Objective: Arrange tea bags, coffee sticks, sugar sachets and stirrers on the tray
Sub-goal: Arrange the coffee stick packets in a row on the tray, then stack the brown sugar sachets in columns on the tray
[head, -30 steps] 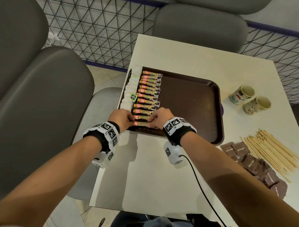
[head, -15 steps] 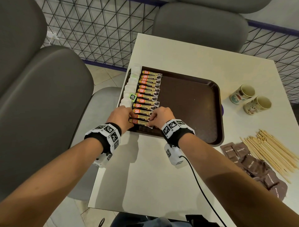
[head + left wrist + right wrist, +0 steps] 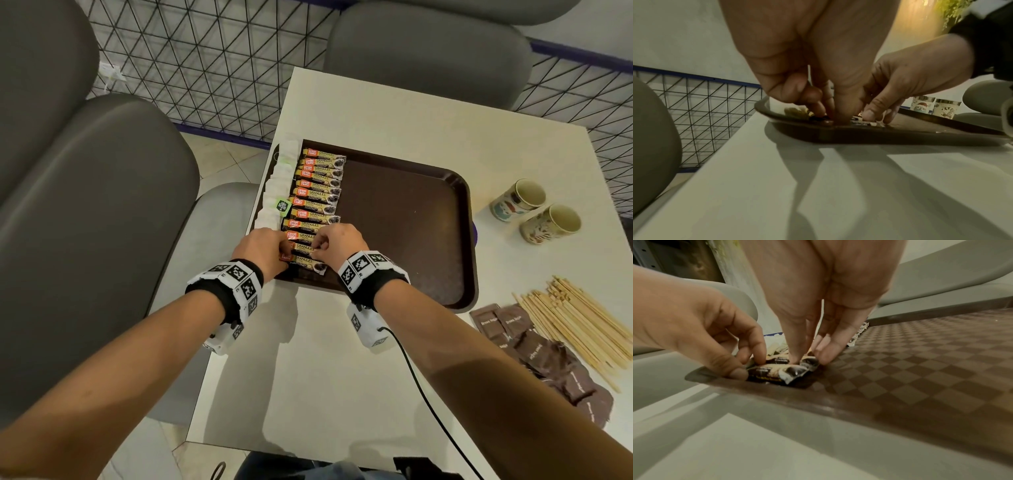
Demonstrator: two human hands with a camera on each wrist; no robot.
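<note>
Down at the tray's [image 3: 404,219] seven-o'clock corner, the left hand [image 3: 262,248] and right hand [image 3: 337,241] met over the nearest coffee sticks [image 3: 317,192], fingers [image 3: 826,352] curled narrow and pinching the glossy, crinkled foil packets at either end. Flat sticks lay in an overlapping column along the textured brown tray's nine-o'clock side, soft white tea bags [image 3: 277,185] beside them. Matte brown sugar sachets [image 3: 534,349] and thin wooden stirrers [image 3: 582,318] lay at four o'clock on the smooth pale surface [image 3: 342,377].
</note>
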